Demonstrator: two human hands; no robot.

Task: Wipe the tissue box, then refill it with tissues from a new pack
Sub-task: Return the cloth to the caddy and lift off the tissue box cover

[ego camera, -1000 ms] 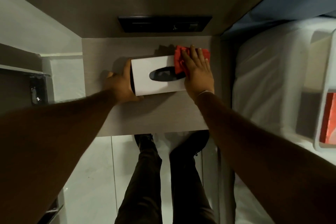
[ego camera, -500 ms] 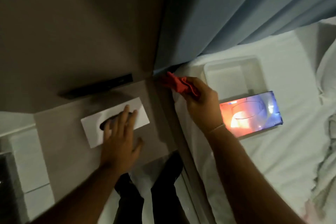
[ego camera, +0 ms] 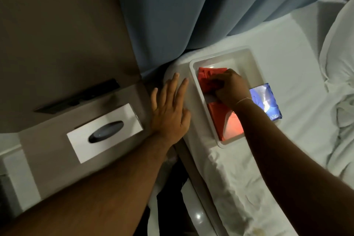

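The white tissue box (ego camera: 104, 132) with a dark oval slot lies on the bedside table (ego camera: 49, 168) at the left. My left hand (ego camera: 169, 110) hovers open, fingers spread, between the table and the bed, off the box. A white tray (ego camera: 251, 59) sits on the bed. My right hand (ego camera: 230, 87) is inside the tray, fingers curled on the crumpled red cloth (ego camera: 207, 77). The new tissue pack (ego camera: 268, 102), shiny with a red-orange end and a blue end, lies in the tray under my right wrist.
A blue curtain (ego camera: 191, 5) hangs behind the bed. White sheets and a pillow (ego camera: 337, 48) lie to the right. A dark switch panel (ego camera: 80, 96) sits on the wall above the table. My legs stand below, between table and bed.
My right hand carried the red cloth from the box over to the tray on the bed. My left hand let go of the box and moved right. The view swung toward the bed.
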